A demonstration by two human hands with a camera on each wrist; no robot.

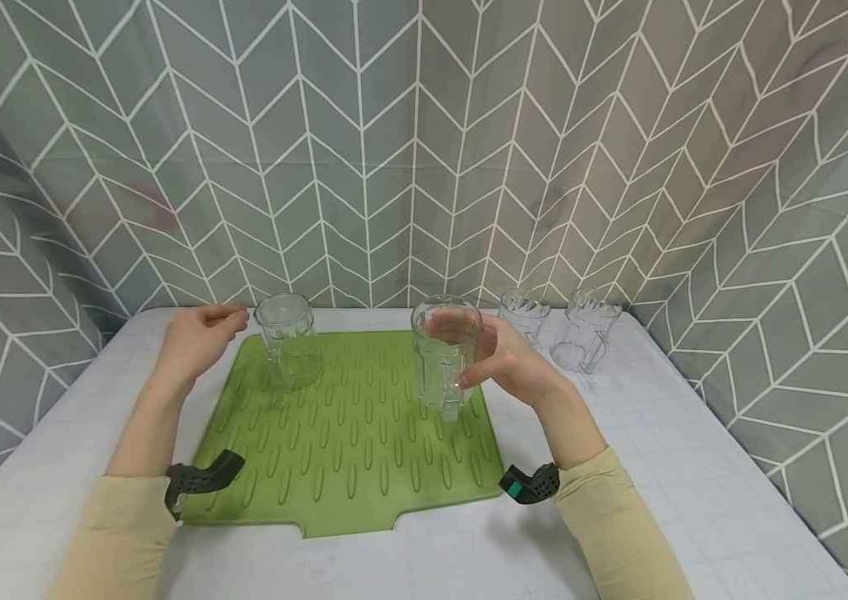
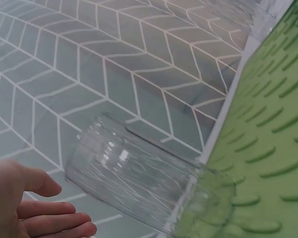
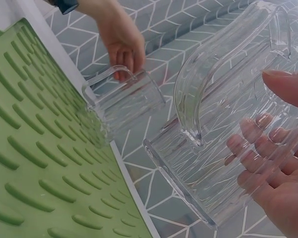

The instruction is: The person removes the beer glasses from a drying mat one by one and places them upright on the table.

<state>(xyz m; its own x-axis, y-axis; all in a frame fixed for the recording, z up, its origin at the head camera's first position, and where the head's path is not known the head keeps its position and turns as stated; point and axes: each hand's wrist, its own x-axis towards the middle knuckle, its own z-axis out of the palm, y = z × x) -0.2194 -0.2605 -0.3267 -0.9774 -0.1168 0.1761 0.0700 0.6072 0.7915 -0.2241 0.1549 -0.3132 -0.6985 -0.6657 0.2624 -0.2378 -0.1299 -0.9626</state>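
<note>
My right hand (image 1: pixel 515 360) grips a clear glass mug (image 1: pixel 434 367) from its right side, over the right part of the green ribbed mat (image 1: pixel 348 433). The right wrist view shows this mug's handle (image 3: pixel 196 89) turned away from the palm, with fingers behind the clear wall. Another clear mug (image 1: pixel 299 358) stands upright at the mat's back left. Just left of it is my left hand (image 1: pixel 198 340), holding nothing. Its fingers, loosely bent, point toward that mug in the left wrist view, with a gap [between] them and the glass.
Two more clear mugs stand on the white table (image 1: pixel 604 467) to the right of the mat, one nearer mug (image 1: pixel 584 333) and another mug (image 1: pixel 524 312) partly behind my right hand. A grey curtain (image 1: pixel 363 150) with white chevron lines hangs along the table's back edge.
</note>
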